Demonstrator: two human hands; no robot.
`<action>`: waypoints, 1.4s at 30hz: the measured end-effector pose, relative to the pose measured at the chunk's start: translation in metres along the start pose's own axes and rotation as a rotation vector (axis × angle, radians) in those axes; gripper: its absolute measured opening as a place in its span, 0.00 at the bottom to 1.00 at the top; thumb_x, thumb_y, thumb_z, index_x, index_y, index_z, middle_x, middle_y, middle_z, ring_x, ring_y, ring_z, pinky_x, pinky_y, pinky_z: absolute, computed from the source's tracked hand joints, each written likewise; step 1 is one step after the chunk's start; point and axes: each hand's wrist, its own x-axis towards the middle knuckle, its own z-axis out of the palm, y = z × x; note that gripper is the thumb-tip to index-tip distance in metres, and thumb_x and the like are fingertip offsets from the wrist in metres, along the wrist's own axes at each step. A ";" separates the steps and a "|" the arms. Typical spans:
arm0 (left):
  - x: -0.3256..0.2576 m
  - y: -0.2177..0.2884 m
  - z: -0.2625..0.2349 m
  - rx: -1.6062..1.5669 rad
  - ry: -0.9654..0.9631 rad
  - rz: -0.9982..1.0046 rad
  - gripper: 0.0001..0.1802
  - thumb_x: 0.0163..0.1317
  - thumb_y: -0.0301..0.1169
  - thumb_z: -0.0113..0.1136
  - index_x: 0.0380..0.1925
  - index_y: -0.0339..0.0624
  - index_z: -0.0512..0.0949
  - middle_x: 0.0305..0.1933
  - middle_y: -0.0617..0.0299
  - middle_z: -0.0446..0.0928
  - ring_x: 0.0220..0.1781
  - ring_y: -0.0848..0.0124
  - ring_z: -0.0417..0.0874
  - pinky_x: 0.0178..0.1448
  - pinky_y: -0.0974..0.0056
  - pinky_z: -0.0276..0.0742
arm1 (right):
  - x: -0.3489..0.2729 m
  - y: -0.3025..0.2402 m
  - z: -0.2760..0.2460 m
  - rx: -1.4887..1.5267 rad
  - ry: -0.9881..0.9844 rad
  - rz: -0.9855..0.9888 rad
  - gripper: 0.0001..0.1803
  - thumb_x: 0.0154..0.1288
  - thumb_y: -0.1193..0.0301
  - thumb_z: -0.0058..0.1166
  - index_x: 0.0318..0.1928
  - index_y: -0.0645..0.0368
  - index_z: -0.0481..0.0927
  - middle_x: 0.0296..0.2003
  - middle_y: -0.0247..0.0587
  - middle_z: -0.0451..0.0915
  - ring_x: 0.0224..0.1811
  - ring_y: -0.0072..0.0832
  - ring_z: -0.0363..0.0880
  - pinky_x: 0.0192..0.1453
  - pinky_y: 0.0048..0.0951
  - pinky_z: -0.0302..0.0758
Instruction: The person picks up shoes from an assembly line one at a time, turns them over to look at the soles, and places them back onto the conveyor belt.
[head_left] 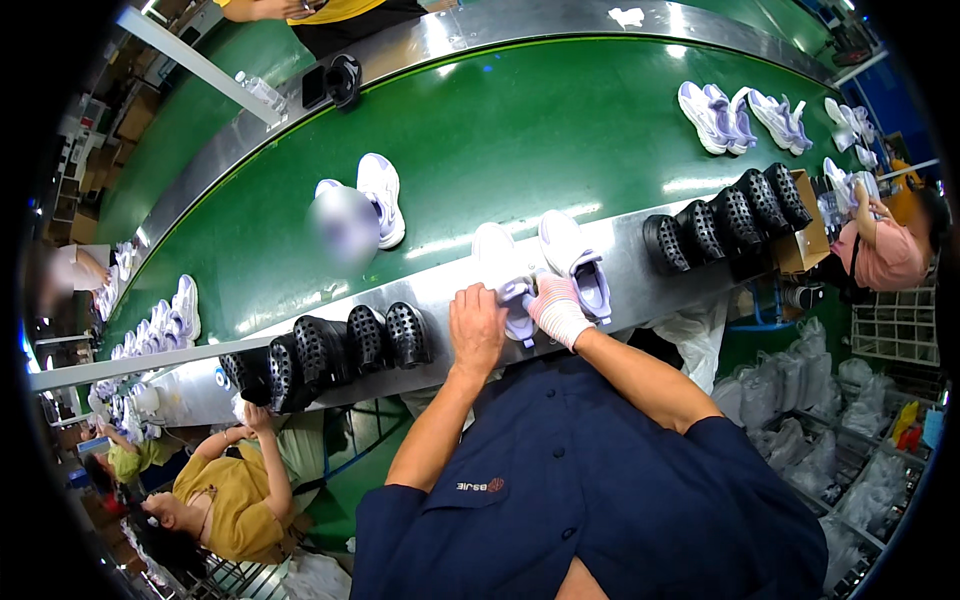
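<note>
A white and lavender sneaker (517,309) lies on the metal ledge in front of me, toe pointing away. My bare left hand (476,328) is at the left side of its collar, fingers bent and drawn together against it. On the other side, my right hand (560,312), in a pink-and-white striped glove, grips the collar edge; its fingertips are partly hidden. The matching sneaker (592,285) stands just right of the glove, its opening toward me. Glare washes out the toes of the pair.
Black studded shoe-shaped blocks (367,338) line the ledge at left, with another row (741,222) at right beside a cardboard box (803,232). On the green belt (520,120) sit more sneakers (380,200). Co-workers sit on either side; crates of plastic-wrapped items (800,440) stand behind right.
</note>
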 end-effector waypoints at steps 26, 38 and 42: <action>-0.021 0.050 0.023 -0.292 -0.406 -0.001 0.43 0.52 0.33 0.78 0.69 0.49 0.70 0.46 0.42 0.78 0.49 0.43 0.79 0.49 0.46 0.78 | -0.009 0.060 -0.089 0.004 -0.214 0.324 0.24 0.60 0.59 0.63 0.50 0.65 0.80 0.48 0.60 0.82 0.53 0.58 0.81 0.58 0.47 0.79; 0.121 0.014 0.056 0.233 -0.272 -0.046 0.18 0.53 0.32 0.69 0.46 0.46 0.84 0.35 0.46 0.80 0.41 0.49 0.82 0.42 0.46 0.80 | 0.087 0.074 -0.231 -0.083 -0.063 0.002 0.29 0.67 0.52 0.56 0.52 0.68 0.82 0.47 0.64 0.84 0.51 0.53 0.85 0.58 0.45 0.79; 0.203 -0.046 0.055 0.190 -0.332 -0.134 0.29 0.55 0.34 0.73 0.59 0.47 0.79 0.49 0.43 0.79 0.53 0.46 0.80 0.56 0.47 0.80 | 0.198 0.131 -0.329 -0.187 0.118 0.216 0.25 0.61 0.53 0.57 0.43 0.64 0.87 0.44 0.63 0.86 0.49 0.52 0.86 0.56 0.44 0.80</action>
